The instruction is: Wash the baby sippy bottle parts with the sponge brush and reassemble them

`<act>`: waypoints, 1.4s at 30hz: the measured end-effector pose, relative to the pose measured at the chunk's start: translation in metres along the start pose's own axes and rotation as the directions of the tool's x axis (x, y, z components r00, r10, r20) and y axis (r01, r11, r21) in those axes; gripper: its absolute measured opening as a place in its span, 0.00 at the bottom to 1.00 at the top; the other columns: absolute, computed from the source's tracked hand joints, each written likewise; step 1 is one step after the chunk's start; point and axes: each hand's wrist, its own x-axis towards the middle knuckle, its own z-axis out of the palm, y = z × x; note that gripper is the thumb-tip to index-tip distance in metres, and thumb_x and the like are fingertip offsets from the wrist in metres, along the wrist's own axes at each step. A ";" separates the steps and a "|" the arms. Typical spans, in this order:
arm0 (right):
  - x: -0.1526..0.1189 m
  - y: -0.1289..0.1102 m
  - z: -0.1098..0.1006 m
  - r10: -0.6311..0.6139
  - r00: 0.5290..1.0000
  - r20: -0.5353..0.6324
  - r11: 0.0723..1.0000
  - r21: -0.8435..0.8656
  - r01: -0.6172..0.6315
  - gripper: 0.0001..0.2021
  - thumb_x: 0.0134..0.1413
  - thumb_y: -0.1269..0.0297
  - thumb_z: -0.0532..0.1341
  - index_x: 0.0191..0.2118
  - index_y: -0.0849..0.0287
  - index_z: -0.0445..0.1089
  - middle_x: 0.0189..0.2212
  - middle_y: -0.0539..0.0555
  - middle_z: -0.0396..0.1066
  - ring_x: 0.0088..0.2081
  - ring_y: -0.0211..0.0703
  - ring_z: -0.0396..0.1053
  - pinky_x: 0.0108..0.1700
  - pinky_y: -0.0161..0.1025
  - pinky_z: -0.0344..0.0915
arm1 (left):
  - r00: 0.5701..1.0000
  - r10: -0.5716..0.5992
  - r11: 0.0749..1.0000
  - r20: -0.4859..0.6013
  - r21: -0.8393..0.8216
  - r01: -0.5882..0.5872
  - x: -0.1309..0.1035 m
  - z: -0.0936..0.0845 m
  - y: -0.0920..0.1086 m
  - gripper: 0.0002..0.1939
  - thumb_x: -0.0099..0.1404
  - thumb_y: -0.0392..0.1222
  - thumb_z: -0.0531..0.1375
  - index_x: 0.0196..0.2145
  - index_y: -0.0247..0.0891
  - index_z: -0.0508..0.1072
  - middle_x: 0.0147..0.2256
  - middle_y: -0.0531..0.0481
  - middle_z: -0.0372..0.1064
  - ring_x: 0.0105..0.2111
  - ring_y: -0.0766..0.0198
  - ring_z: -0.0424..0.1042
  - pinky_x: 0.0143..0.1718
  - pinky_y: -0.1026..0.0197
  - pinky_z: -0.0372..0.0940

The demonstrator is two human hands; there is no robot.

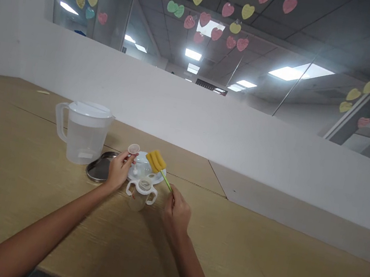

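My left hand (119,171) pinches a small round translucent cap (133,149) and holds it up above the table. In my right hand (178,211) is the thin green handle of a bottle brush with a yellow sponge head (156,161), tilted up and to the left. Between the hands, a clear baby bottle (138,201) stands upright without a lid, its white two-handled ring around the neck. The sponge is above and behind the bottle, apart from its mouth. Just behind stands a white plate or bowl (159,180) with clear and white parts in it, partly hidden.
A lidded translucent pitcher (85,135) stands at the left. Beside it lies a kidney-shaped metal tray (100,167), partly behind my left hand. The wooden table (255,265) meets a low white wall (188,120) under a window with heart-shaped notes.
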 end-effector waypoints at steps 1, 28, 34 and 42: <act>0.000 -0.001 -0.001 0.033 0.999 -0.012 0.999 0.018 -0.032 0.19 0.58 0.67 0.44 0.46 0.62 0.70 0.35 0.56 0.74 0.33 0.41 0.70 0.33 0.33 0.61 | 0.995 0.043 0.994 -0.089 0.100 -0.034 0.002 -0.003 -0.001 0.17 0.63 0.52 0.53 0.34 0.37 0.74 0.28 0.49 0.70 0.29 0.63 0.68 0.30 0.64 0.60; 0.003 0.000 0.000 0.260 0.953 0.154 0.962 -0.125 -0.243 0.18 0.57 0.70 0.46 0.48 0.58 0.67 0.37 0.54 0.74 0.34 0.42 0.70 0.31 0.33 0.54 | 0.966 -0.214 0.491 0.143 0.871 -0.021 0.033 -0.049 -0.040 0.18 0.65 0.39 0.47 0.46 0.37 0.71 0.46 0.39 0.67 0.37 0.54 0.72 0.36 0.56 0.65; 0.004 -0.001 -0.002 0.286 0.945 0.158 0.957 -0.100 -0.272 0.18 0.57 0.70 0.46 0.48 0.58 0.67 0.36 0.54 0.74 0.34 0.42 0.70 0.31 0.33 0.53 | 0.925 -0.139 0.554 0.354 0.802 -0.223 0.044 -0.021 -0.003 0.20 0.65 0.36 0.45 0.48 0.35 0.70 0.48 0.41 0.67 0.48 0.54 0.66 0.48 0.57 0.60; 0.004 -0.001 -0.005 0.309 0.935 0.176 0.949 -0.122 -0.291 0.18 0.57 0.69 0.46 0.48 0.57 0.68 0.34 0.54 0.74 0.32 0.41 0.69 0.30 0.33 0.52 | 0.767 -0.387 0.624 0.512 0.758 -0.191 0.053 0.058 -0.003 0.19 0.57 0.52 0.59 0.39 0.34 0.74 0.40 0.39 0.71 0.43 0.49 0.69 0.42 0.54 0.63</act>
